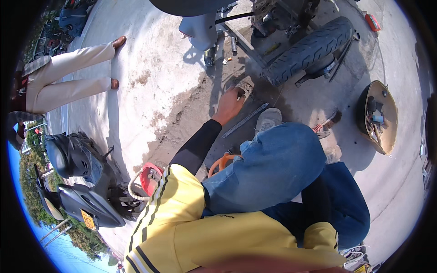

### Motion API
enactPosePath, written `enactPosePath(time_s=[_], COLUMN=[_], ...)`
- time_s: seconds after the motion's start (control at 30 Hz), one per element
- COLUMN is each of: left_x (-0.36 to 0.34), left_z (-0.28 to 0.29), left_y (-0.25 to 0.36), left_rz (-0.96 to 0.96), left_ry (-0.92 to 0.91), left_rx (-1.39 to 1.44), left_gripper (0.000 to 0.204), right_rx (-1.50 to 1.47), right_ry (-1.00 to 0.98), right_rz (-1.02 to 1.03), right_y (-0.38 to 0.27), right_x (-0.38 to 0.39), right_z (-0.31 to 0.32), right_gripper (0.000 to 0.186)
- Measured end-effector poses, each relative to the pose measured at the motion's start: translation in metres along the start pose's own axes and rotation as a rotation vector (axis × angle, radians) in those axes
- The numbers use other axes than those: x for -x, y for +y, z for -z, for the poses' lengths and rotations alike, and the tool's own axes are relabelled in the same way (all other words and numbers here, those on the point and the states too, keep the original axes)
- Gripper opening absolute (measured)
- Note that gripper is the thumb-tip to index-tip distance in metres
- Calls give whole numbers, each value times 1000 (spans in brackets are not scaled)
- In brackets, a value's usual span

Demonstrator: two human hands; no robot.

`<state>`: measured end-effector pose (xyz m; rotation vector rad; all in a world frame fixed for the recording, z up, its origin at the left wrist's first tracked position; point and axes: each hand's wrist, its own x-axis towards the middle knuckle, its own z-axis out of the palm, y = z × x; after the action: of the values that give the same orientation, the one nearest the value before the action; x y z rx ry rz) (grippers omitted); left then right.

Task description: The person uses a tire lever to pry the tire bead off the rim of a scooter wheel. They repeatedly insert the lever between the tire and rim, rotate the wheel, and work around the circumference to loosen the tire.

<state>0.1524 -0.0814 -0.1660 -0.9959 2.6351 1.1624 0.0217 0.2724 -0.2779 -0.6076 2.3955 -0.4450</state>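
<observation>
My left hand (229,104) reaches forward to the dirty concrete floor (154,68), arm in a black sleeve under a yellow shirt. Its fingers are closed around a small dark metal piece (241,93) at the ground; I cannot tell what kind of part it is. A long flat metal bar (246,119) lies just right of the hand. My right hand is hidden behind my bent knee in blue jeans (273,168). A motorcycle tyre (312,49) and frame parts (273,18) stand beyond the hand.
A round tan pan (387,132) with small parts sits at right. A striped-handled tool (325,125) lies near my shoe. An orange ring (219,162) and a red canister (150,178) sit by my arm. A black scooter (77,177) stands left; a person's cream-trousered legs (68,77) stretch out behind it.
</observation>
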Motion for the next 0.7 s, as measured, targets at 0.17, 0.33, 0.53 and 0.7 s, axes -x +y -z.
enactPosePath(time_s=[0.17,0.33,0.53,0.7], left_x=[69,82,85,87], left_z=[-48,-90,-109,-114], left_y=[-48,-65,-80,-87], left_rz=[-109,-28,-1,-15], left_ry=[5,-153,-117,-88], left_rx=[-315,-442,-463,-441], left_gripper=[35,20,18,23], right_rx=[-25,-28,-22,10], right_ry=[95,194,310,402], right_rz=[16,74,162,280], right_y=[3,-13,-41,-62], right_x=[9,15,13,14], right_z=[29,63,94,108], right_gripper=[24,26,28,31])
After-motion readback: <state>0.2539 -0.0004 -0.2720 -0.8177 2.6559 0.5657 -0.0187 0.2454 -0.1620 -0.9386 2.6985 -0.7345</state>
